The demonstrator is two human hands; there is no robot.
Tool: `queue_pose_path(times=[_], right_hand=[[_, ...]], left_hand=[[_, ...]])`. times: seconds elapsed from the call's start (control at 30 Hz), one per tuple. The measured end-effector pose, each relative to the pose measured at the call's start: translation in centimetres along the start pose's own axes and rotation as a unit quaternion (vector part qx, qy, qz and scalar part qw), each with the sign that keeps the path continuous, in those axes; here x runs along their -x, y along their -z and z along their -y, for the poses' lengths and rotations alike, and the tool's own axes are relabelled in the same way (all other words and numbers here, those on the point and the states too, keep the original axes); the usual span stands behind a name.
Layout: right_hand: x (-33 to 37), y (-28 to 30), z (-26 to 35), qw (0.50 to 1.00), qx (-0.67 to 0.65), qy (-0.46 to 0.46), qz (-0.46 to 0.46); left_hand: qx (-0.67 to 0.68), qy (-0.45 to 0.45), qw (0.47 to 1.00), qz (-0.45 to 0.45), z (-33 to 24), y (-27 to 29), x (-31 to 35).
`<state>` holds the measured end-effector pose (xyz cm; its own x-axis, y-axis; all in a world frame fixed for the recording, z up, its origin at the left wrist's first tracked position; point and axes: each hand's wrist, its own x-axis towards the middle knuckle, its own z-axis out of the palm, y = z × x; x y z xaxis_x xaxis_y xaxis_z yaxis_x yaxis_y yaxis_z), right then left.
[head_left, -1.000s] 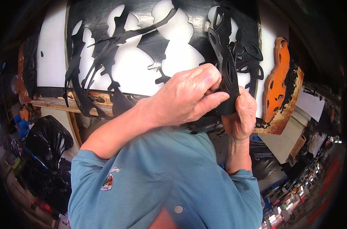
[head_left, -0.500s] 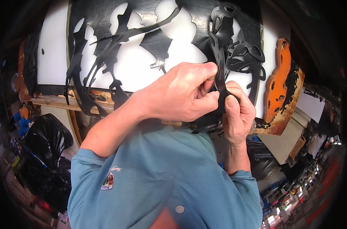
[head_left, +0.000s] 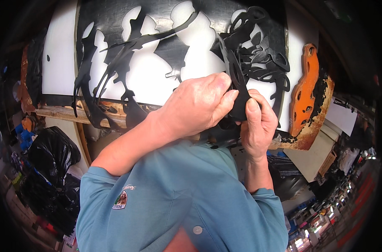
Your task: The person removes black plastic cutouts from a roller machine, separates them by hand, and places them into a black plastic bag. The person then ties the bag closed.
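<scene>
Between my hands a strip of thin black sheet material (head_left: 239, 90) is gripped, part of a bunch of cut-out black scraps. My left hand (head_left: 201, 103) is closed, thumb against curled fingers, at the strip's left edge. Thumb and fingers of my right hand (head_left: 258, 122) pinch the strip from the right. Beyond them, looped black cut-outs (head_left: 268, 56) lie heaped on a large black sheet (head_left: 115, 12) with curved holes cut through it. White surface (head_left: 197, 54) shows through the holes. Loose black strips (head_left: 128, 46) trail across the sheet's left side.
An orange wavy-edged board with slots (head_left: 305, 90) lies at the right on a rusty, worn plate (head_left: 325, 94). A wooden edge (head_left: 69, 114) runs along the near left. Black plastic bags (head_left: 54, 147) are bunched below it, left of me.
Both hands have shifted slightly left and nearer me with the gripped black strip. The strip now leans leftward at its top, and the looped scraps behind it have spread and shifted.
</scene>
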<state>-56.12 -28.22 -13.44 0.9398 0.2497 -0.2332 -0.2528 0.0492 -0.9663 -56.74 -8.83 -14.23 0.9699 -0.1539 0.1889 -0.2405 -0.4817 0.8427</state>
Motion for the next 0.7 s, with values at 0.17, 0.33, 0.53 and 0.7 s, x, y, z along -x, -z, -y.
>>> queue_pose_path(times=[0.17,0.33,0.53,0.7], right_hand=[[-0.3,-0.2,0.0,1.000,0.005,-0.001,0.011],[-0.9,3.4,0.8,0.992,-0.061,-0.063,-0.090],[-1.5,17.0,7.0,0.963,-0.157,0.106,-0.194],[0.4,24.4,13.0,0.920,-0.133,0.240,-0.278]], left_hand=[[-0.057,0.016,0.998,0.026,-0.1,0.1,0.4],[-0.099,-0.083,0.991,-0.021,3.3,1.8,0.3],[-0.257,0.054,0.962,-0.077,8.8,5.5,1.3],[-0.292,0.083,0.948,-0.096,9.2,5.4,1.5]])
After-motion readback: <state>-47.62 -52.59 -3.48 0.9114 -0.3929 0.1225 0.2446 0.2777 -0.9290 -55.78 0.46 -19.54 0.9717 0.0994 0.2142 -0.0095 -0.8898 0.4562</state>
